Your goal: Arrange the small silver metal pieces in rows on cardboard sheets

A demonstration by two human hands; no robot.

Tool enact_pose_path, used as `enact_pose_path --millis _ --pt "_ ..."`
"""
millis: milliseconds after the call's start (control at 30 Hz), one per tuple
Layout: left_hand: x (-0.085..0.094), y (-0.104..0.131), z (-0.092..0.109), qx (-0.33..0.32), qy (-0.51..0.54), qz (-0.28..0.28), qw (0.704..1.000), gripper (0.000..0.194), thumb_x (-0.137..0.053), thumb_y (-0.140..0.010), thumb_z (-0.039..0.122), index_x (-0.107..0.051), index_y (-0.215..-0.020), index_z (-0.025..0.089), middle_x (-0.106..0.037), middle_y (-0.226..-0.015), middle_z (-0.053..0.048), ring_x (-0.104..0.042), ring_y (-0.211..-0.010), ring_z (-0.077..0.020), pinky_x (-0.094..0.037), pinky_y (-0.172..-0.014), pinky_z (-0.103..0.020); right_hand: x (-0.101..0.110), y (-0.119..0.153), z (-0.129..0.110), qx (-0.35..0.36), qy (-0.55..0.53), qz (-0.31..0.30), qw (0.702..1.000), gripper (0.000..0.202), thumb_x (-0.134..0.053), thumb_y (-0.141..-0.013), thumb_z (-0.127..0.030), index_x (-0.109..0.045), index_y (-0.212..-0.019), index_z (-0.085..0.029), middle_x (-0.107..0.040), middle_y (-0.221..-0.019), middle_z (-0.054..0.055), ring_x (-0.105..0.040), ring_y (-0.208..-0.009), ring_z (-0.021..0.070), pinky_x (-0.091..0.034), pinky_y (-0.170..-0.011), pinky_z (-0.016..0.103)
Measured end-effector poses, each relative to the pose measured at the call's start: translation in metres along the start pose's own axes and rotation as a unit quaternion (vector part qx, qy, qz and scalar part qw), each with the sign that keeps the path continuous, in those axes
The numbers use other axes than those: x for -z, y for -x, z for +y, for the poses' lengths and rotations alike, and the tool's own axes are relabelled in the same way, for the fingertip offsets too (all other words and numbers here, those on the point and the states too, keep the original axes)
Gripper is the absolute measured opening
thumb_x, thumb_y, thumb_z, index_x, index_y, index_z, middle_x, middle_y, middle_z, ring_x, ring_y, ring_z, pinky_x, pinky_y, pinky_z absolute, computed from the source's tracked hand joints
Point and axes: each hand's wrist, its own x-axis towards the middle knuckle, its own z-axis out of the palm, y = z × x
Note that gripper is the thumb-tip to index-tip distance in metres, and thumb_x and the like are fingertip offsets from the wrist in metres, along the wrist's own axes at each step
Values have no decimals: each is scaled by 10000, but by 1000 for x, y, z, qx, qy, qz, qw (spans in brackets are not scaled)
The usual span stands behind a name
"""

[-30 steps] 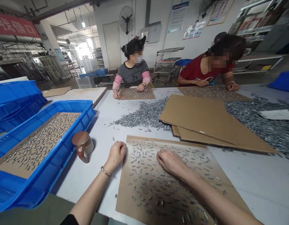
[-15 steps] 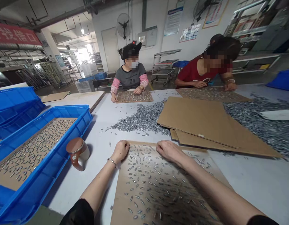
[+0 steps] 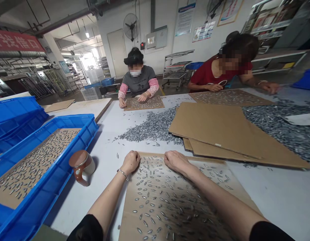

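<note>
My left hand (image 3: pixel 131 162) is closed at the far left corner of a brown cardboard sheet (image 3: pixel 130 197), its fingertips curled under and hidden. Farther right along the same far edge, my right hand (image 3: pixel 175 160) is closed too, knuckles up, over the sheet. What either hand pinches does not show. Small pointed, spindle-shaped metal pieces (image 3: pixel 150 205) lie spread one by one over the sheet, denser toward the near side. My right forearm crosses above the sheet and hides part of it.
A metal-piece heap (image 3: pixel 152 127) lies beyond the sheet. Stacked cardboard (image 3: pixel 207 124) stands at right, a brown mug (image 3: pixel 79 164) at left beside a blue crate (image 3: pixel 92 125) containing another filled sheet. Two co-workers (image 3: pixel 141 80) sit across the table over their own sheets.
My right hand has shifted slightly left along the far edge; my left hand stays at the corner. The co-worker in red has reached a hand out to the right, and the other has lowered their head.
</note>
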Motion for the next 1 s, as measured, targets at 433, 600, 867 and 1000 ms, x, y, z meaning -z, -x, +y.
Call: enact_pose_path --millis 433,600,867,1000 --pt "4 -5 -9 37 116 59 991 175 -534 -903 236 -626 -756 206 -721 -844 -77 -643 -801 -214 -474 -802 -328 36 35 55 -4 -38 79 996 257 -503 -955 -193 -756 -910 -173 -771 -947 106 -685 -860 202 -371 -663 264" --pt "6 0 -30 90 210 127 965 224 -508 -903 378 -573 -758 219 -624 -648 -13 -571 -630 -183 -433 -636 -293 32 -2 35 27 -31 71 997 249 -529 -976 -255 -737 -1083 -169 -734 -1153 130 -673 -1056 229 -437 -860 276" --pt "1 19 -44 75 331 114 934 371 -525 -899 568 -568 -827 206 -575 -644 34 -502 -534 -118 -425 -584 -255 17 -122 -16 -51 -35 57 996 769 -514 -989 -571 -364 -1606 -138 -302 -1661 243 -366 -1481 388 -333 -1152 477" --pt "1 20 -45 81 349 108 928 374 -539 -907 566 -587 -849 199 -594 -668 26 -518 -544 -122 -434 -597 -261 9 -157 -27 -90 -30 47 994 870 -398 -958 -753 -263 -1662 -258 -145 -1736 184 -200 -1539 469 -200 -1184 620"
